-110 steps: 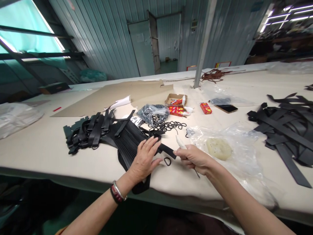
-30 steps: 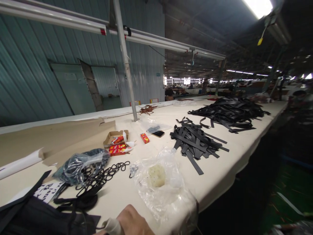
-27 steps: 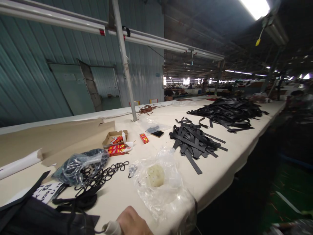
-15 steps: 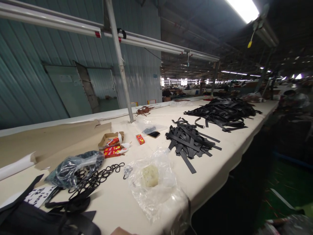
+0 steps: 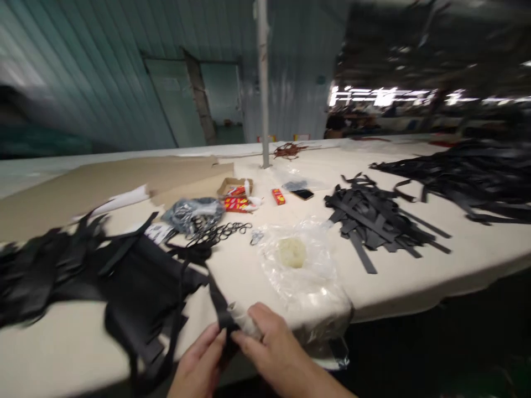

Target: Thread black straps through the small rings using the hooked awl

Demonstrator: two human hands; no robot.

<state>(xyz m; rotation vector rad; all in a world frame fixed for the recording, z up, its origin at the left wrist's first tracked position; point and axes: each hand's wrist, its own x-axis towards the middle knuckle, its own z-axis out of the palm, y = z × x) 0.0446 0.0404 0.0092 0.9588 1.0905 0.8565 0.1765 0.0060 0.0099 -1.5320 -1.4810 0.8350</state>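
Note:
At the table's front edge, my left hand (image 5: 201,359) is closed, its thumb and fingers pinching a black strap (image 5: 217,301). My right hand (image 5: 276,345) is wrapped round a small off-white roll (image 5: 243,318) whose kind I cannot make out. Its fingertips meet the strap beside my left fingers. The strap runs back to black fabric pieces with straps (image 5: 136,276), spread over the table's left side. Behind my right hand lies a clear plastic bag (image 5: 317,265) with a pale yellowish lump (image 5: 292,252) on it.
A pile of black strips (image 5: 369,215) lies right of the bag, a larger black pile (image 5: 489,171) beyond. Red boxes (image 5: 236,205), a phone (image 5: 303,194), a bagged dark bundle (image 5: 194,214) and black cord loops (image 5: 224,233) lie farther back. A metal post (image 5: 263,83) rises from the table.
My view has turned left and down. Both hands now show at the front edge with the strap and off-white roll; before, only a sliver of one hand showed at the bottom.

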